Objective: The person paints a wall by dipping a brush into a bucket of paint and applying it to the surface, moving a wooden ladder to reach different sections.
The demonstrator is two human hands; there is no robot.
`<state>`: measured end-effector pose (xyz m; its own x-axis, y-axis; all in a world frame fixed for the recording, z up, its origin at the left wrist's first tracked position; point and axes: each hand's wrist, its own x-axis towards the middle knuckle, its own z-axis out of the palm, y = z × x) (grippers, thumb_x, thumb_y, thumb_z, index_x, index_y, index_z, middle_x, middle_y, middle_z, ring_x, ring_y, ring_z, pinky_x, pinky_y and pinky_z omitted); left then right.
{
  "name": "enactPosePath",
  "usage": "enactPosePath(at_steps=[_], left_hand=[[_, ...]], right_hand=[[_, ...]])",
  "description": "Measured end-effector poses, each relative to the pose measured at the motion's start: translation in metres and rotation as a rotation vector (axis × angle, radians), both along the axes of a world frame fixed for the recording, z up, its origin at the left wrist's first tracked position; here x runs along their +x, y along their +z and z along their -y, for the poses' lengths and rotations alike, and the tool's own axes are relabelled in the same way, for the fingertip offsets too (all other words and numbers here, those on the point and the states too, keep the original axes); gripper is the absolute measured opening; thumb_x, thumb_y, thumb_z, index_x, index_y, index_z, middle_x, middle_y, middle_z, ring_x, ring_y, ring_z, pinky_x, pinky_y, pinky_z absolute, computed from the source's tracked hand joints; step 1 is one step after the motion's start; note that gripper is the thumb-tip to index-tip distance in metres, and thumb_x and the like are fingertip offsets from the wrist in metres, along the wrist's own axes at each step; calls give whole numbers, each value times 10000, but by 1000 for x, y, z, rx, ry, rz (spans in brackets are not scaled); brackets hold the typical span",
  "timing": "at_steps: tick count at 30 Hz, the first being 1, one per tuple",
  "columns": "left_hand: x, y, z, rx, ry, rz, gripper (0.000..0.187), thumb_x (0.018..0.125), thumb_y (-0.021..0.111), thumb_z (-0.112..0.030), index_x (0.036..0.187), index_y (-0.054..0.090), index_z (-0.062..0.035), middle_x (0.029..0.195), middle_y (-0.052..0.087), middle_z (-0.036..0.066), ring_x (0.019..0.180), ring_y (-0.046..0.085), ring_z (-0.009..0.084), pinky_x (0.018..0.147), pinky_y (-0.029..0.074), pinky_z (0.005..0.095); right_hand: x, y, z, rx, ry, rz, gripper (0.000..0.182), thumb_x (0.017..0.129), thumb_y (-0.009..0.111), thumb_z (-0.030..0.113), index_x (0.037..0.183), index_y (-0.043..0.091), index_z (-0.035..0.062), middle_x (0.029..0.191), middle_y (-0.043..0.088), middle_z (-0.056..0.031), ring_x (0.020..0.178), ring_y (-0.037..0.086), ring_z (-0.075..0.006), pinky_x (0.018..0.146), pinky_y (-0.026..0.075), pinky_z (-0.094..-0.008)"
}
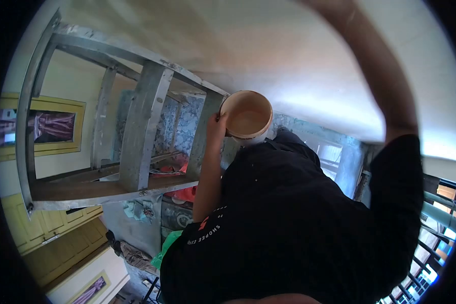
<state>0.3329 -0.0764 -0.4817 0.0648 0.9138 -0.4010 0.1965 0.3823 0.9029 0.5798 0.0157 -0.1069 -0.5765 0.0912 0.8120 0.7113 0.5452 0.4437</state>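
My left hand (218, 126) is closed on the side of a pail (245, 136), its fingers near the rim. The pail is pale outside, peach-coloured inside, and its open top faces up toward me. Beside it, the end of a worn metal ladder (152, 116) reaches close to my hand. My right arm is raised in a blur across the upper right, in front of a pale wall (289, 66), and its hand is cut off by the top edge of the view.
Yellow cabinet doors (50, 228) and a yellow-framed window (61, 126) lie beyond the ladder. Far below are a green bag (167, 248), red cloth (182, 193) and a pale cloth (139, 210). Dark metal bars (430, 253) show at the lower right.
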Motion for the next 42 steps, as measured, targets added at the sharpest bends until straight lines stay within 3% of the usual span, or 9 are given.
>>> enactPosePath(at_steps=[1,3,5,9,14,17,27,35,42], left_hand=[[-2,-7,2,39,19,4,421,854,602,-309,1045,577,65,878,639,135,792,612,192,703,476,301],[-2,-3,15,52,56,22,397,858,606,-287,1042,577,64,901,637,133,803,607,186,714,471,296],[-4,-6,29,62,102,41,373,862,609,-264,1038,577,63,924,636,131,814,602,181,725,467,292],[-9,-25,58,-38,189,45,358,865,613,-231,1065,568,62,932,634,127,839,602,185,749,463,288],[22,-41,90,-192,303,28,379,864,604,-250,1073,561,63,930,623,137,825,608,195,721,479,296],[55,-54,109,-145,306,-86,394,855,605,-271,1059,563,64,928,620,147,794,614,198,680,491,301],[154,-62,165,-217,275,32,411,836,650,-262,1106,551,32,957,618,139,832,604,201,726,476,303],[192,-28,200,-131,276,15,447,869,620,-268,1177,505,34,977,591,143,865,590,199,678,498,303],[213,-35,205,37,164,-166,447,875,613,-259,1184,504,44,1038,586,148,885,583,205,761,475,307]], right_hand=[[1,-35,12,-103,57,-181,155,890,608,245,837,612,100,656,563,-7,565,543,-127,500,461,-291],[0,-99,48,-309,32,-380,141,765,715,133,869,644,70,724,631,-79,611,611,-238,551,500,-337],[0,-157,78,-574,65,-533,161,725,746,70,850,645,62,721,633,-61,589,609,-215,525,489,-301],[22,-254,137,-961,30,-832,109,779,708,119,831,638,53,730,627,-86,613,624,-224,543,492,-308],[82,-282,202,-1435,-248,-1431,156,861,637,159,858,655,4,663,634,-106,619,653,-162,557,491,-275],[114,-288,229,-1447,-215,-1378,192,883,616,184,850,653,-2,631,624,-102,573,635,-141,536,484,-272],[166,-287,271,-1605,-173,-1270,194,877,619,195,846,660,8,599,621,-97,564,630,-153,538,486,-278],[192,-304,290,-1578,-58,-1114,202,829,658,232,885,675,39,759,663,-165,705,665,-311,636,522,-351],[218,-320,300,-1676,-185,-988,307,815,638,375,924,674,91,739,654,-162,681,643,-337,647,516,-403]])
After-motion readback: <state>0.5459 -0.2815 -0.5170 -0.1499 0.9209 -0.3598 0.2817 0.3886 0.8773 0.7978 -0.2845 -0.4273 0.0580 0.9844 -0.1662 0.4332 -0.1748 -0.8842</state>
